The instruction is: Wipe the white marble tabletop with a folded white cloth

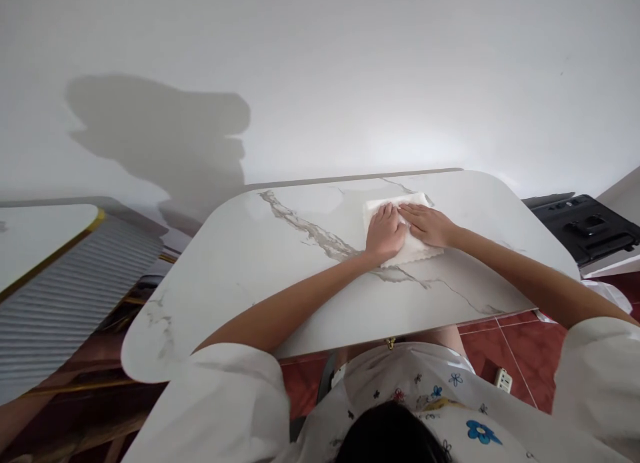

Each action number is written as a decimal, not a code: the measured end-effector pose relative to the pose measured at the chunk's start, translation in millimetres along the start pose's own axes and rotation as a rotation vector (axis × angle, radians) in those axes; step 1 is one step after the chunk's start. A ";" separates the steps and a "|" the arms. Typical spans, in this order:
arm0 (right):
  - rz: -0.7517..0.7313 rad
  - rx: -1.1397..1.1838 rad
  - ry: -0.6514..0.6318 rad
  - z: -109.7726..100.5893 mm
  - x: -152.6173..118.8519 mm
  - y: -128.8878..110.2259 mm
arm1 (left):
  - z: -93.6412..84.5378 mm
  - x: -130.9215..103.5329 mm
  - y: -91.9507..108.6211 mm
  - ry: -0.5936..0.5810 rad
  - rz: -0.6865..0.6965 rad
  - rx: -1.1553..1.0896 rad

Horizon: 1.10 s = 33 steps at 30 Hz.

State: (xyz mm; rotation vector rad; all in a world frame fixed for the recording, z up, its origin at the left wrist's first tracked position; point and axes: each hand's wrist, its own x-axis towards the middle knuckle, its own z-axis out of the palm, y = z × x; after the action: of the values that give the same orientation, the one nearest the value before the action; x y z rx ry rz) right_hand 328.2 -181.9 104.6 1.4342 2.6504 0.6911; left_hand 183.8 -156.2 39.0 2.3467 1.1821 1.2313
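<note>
A white cloth (417, 249) with a wavy edge lies flat on a white marble-patterned table (290, 276), right of its middle. My left hand (387, 231) rests on the cloth with its fingers stretched out flat and pointing away from me. Beside it, my right hand (426, 224) also presses on the cloth, its fingers laid flat and pointing left. The fingertips of the right hand come up against the left hand. Neither hand is wrapped round anything.
A white wall (350, 83) stands right behind the table. At the left is a second table (45, 239) with a gold edge and ribbed side. A black case (587, 226) lies at the right. On the red tiled floor is a white power socket (503, 381).
</note>
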 end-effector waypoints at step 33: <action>0.226 -0.059 0.210 17.2 84.8 104.9 | 22.1 145.9 -14.8 0.124 0.119 0.188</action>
State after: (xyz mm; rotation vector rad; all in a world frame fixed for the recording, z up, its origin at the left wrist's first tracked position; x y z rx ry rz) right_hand 366.5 -58.1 145.7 1.7521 2.6113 0.9828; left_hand 239.2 -33.9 102.1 2.5421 1.2635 1.3769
